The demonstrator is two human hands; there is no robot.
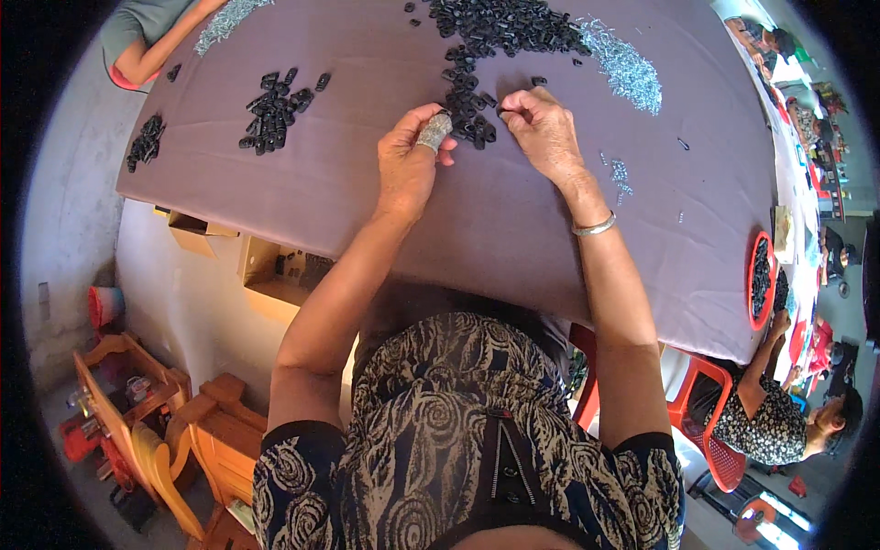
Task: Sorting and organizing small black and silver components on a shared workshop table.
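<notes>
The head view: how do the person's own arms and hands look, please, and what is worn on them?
Dark short sleeves with beige swirl patterns leave both forearms bare. A silvery bangle circles the wrist of the right hand. On the left hand, a grey-beige wrap seems to cover the thumb.

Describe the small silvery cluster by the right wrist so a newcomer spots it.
Over the mauve tablecloth, find the right hand, bangle at its wrist. Right of that wrist lies the small silvery cluster, far smaller than the silvery heap beyond it.
</notes>
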